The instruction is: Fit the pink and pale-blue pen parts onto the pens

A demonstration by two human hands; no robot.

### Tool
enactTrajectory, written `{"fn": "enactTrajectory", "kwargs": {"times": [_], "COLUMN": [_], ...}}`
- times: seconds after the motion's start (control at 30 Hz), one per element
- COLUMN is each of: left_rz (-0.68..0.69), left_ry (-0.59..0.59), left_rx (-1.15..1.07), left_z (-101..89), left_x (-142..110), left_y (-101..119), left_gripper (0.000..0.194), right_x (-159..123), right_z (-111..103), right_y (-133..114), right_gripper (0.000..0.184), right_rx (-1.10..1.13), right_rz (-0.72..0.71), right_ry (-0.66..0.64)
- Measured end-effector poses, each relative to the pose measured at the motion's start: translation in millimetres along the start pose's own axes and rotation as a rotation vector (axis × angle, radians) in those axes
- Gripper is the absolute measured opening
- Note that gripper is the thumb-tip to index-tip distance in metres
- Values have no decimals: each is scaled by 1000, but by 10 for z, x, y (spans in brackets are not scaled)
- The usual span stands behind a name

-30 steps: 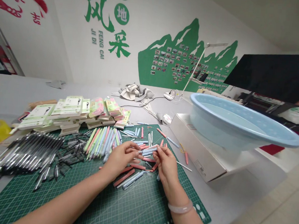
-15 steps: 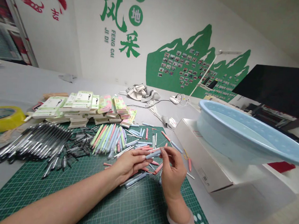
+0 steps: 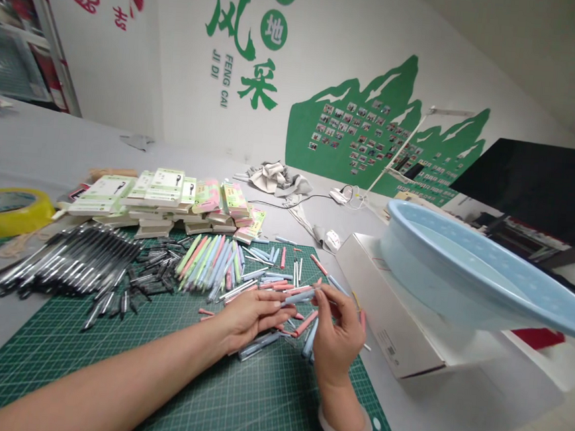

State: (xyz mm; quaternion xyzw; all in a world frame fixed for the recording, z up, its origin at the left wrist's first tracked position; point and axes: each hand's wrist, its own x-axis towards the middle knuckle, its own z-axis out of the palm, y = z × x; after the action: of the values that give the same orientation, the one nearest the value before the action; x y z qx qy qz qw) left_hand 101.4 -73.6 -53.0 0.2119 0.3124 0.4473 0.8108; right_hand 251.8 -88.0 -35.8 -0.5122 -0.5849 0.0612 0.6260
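Observation:
My left hand [image 3: 252, 319] reaches in from the lower left, its fingertips closed on a light blue pen barrel [image 3: 297, 298]. At the barrel's right end, my right hand [image 3: 340, 332] is pinched, thumb against fingers; whatever small piece sits between those fingertips is hidden. Loose blue and pink pen parts, such as a pink barrel [image 3: 305, 324], lie under and around both hands on the green cutting mat [image 3: 155, 378]. Just beyond the left hand rests a row of pastel pens [image 3: 214, 263] in green, pink and blue.
Black pens [image 3: 75, 258] are heaped at left, small black parts [image 3: 157, 265] beside them. Stacked boxes [image 3: 165, 187] stand behind. Yellow tape [image 3: 38, 214] lies far left. On the right, a blue basin [image 3: 437, 274] sits on a white box [image 3: 384, 309], close to my right hand.
The camera view has shifted and tilted slightly. Both hands keep nearly the same pose at the blue pen barrel, with the right hand turned a little.

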Motion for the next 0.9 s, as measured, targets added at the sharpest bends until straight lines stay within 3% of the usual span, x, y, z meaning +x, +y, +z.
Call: {"fn": "enactTrajectory", "kwargs": {"times": [0.17,0.43,0.67,0.9], "left_rz": [-7,20,17,19], "left_ry": [9,-76,-28,-101], "left_rx": [-3,-21,9,-19], "left_z": [4,-24,-7,-8], "left_x": [-8,-3,-8,-16], "left_y": [5,18,27,53], "left_gripper": [38,38,40,43], "right_x": [12,33,27,50], "right_z": [40,44,56,68], "right_y": [-2,12,2,156], "right_gripper": [23,22,23,24], "right_rx": [184,189,191,341], "right_rz": [153,207,237,356], "right_ry": [34,11,6,-33]}}
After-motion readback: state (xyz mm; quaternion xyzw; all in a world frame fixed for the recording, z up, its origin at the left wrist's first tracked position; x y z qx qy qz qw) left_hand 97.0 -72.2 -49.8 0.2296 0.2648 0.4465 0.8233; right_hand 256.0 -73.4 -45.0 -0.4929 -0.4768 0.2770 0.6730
